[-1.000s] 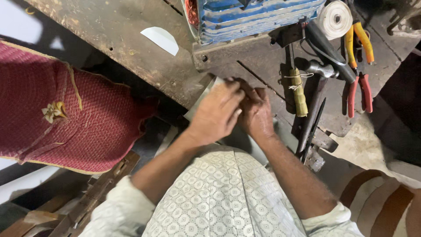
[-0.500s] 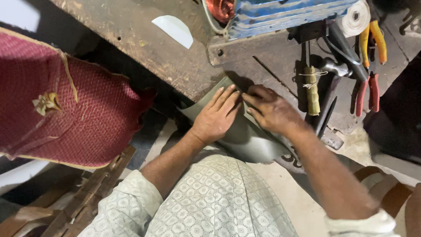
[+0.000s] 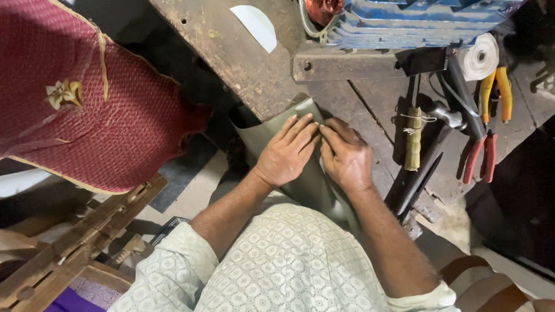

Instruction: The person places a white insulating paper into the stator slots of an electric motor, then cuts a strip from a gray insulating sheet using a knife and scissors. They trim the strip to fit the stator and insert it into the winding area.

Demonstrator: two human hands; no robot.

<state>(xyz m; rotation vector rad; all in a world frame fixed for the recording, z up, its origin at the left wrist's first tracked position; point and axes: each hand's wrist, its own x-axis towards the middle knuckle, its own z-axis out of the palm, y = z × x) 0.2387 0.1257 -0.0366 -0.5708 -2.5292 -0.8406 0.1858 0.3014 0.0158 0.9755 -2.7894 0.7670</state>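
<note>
My left hand and my right hand lie side by side, fingers flat, pressing on a grey-green sheet that hangs over the edge of a worn wooden workbench. The fingertips of both hands meet near the sheet's upper edge. The sheet curls at its left end and runs down under my hands toward my lap. Neither hand grips a tool.
A blue machine stands at the back of the bench. To the right lie a hammer, red-handled pliers, yellow-handled pliers, a white tape roll and a twine-wrapped handle. A red embroidered cushion sits left, above a wooden frame.
Both hands have slid together along the sheet; the right hand, earlier spread further right, now lies beside the left with fingertips touching. The view has shifted slightly.
</note>
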